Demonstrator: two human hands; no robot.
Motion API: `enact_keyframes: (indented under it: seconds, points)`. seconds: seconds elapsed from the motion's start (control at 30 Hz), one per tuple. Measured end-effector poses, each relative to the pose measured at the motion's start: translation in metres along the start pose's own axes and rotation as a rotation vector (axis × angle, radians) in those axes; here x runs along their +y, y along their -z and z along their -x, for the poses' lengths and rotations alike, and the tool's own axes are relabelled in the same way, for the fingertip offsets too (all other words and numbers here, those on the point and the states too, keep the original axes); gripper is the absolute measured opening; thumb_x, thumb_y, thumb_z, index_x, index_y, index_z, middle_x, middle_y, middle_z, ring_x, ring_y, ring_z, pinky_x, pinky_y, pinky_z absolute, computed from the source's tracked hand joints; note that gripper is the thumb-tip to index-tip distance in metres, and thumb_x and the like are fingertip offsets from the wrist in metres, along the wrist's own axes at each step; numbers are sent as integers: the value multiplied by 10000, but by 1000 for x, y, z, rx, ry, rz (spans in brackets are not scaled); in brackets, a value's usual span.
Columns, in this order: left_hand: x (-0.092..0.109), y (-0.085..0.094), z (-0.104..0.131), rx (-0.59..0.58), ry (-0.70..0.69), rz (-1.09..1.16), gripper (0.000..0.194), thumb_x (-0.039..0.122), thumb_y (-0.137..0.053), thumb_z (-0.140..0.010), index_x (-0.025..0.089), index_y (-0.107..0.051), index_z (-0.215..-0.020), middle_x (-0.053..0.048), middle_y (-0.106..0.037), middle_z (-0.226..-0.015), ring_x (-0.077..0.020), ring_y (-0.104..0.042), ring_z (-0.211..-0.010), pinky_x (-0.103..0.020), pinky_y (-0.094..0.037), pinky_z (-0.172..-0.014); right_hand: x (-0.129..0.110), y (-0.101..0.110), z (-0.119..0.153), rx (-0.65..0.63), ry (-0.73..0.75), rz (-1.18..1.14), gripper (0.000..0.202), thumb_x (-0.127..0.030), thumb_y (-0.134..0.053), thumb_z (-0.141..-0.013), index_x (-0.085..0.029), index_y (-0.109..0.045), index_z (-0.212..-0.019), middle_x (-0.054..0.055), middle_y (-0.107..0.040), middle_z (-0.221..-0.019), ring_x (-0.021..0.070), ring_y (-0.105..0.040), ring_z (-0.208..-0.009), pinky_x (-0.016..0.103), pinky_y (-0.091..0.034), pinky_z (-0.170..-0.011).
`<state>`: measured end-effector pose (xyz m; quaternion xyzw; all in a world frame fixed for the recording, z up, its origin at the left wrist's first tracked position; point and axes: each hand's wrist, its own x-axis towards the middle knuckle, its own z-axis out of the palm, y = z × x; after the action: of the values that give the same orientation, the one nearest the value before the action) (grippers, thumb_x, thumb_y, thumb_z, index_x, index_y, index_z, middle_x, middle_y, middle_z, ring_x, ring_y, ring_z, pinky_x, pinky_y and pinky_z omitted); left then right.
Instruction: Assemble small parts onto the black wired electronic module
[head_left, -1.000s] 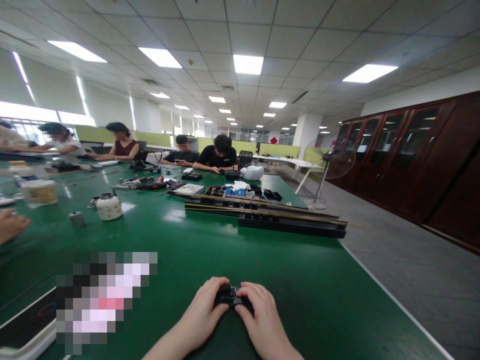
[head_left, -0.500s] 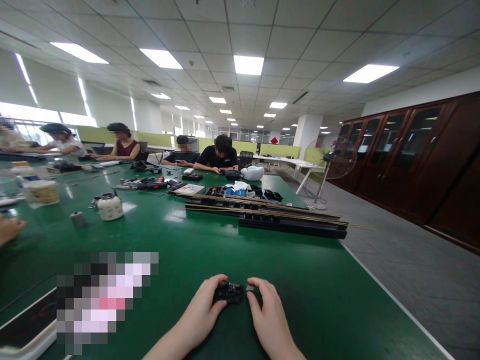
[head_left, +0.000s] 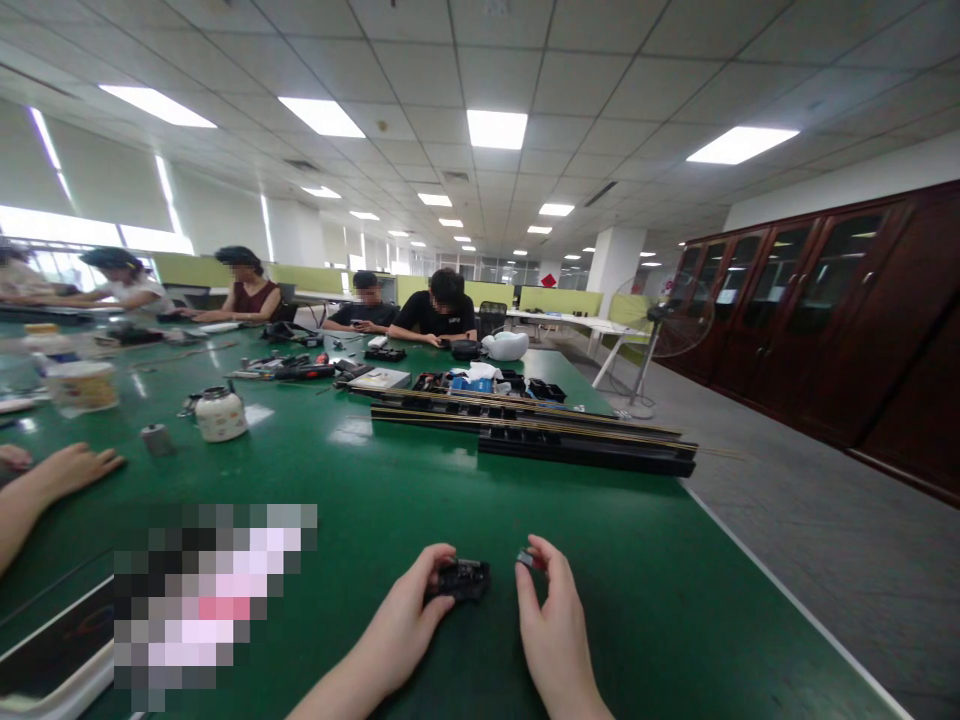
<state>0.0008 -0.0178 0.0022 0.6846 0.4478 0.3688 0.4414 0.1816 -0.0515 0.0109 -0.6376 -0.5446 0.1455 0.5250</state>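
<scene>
My left hand [head_left: 412, 605] grips a black plastic housing [head_left: 466, 580] between thumb and fingers, just above the green table [head_left: 337, 540]. Small metallic details show on the housing's upper side, too fine to make out. To its right, my right hand [head_left: 551, 610] pinches a small grey block [head_left: 526, 558] between thumb and fingertips. A reddish spot shows beside the block. The block and the housing are apart, with a gap of green tabletop visible between them.
Long black rails with thin brass-coloured rods [head_left: 585, 450] lie across the table ahead. A cream pot [head_left: 221, 415] and a grey cylinder [head_left: 157, 440] stand at left. Another person's hand [head_left: 75, 470] rests nearby. A white-edged device [head_left: 67, 690] lies at lower left.
My right hand has moved right and slightly away from me with the grey block, widening the gap to the housing. At left, another person's hand has reached farther over the table.
</scene>
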Motion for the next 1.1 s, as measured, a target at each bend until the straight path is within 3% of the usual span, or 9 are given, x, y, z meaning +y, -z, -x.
enact_keyframes:
  seconds: [0.2,0.5,0.8,1.1]
  points:
    - [1,-2,1,-60,-12,141,398,119,-455,-718,244,-415,-1094,-38,-580,-1120,-164,-550,-1029,-323,-362,-951,-5,2,2,2,105,38,267,-338,-422,-829,-201,-503,-1044,82,-566,-1033,210,-528,-984,358,-428,-867]
    - [4,-2,2,-78,-14,193,400,114,-461,-718,236,-404,-1094,-51,-563,-1103,-172,-572,-979,-341,-373,-937,-12,1,8,-230,253,126,163,-269,-534,-777,-240,-611,-917,48,-632,-937,208,-562,-935,348,-450,-830]
    - [9,-5,4,-112,2,217,402,104,-461,-717,236,-399,-1092,-47,-551,-1087,-166,-551,-1000,-336,-378,-934,-18,4,8,-285,430,183,161,-277,-561,-783,-282,-619,-932,17,-626,-1031,198,-527,-1013,361,-397,-903]
    - [10,-8,4,-135,16,236,414,48,-456,-680,220,-416,-1055,-45,-565,-1046,-164,-546,-1008,-327,-383,-927,-22,4,9,-398,323,319,199,-210,-540,-772,-280,-627,-936,17,-613,-1070,228,-486,-1065,409,-343,-936]
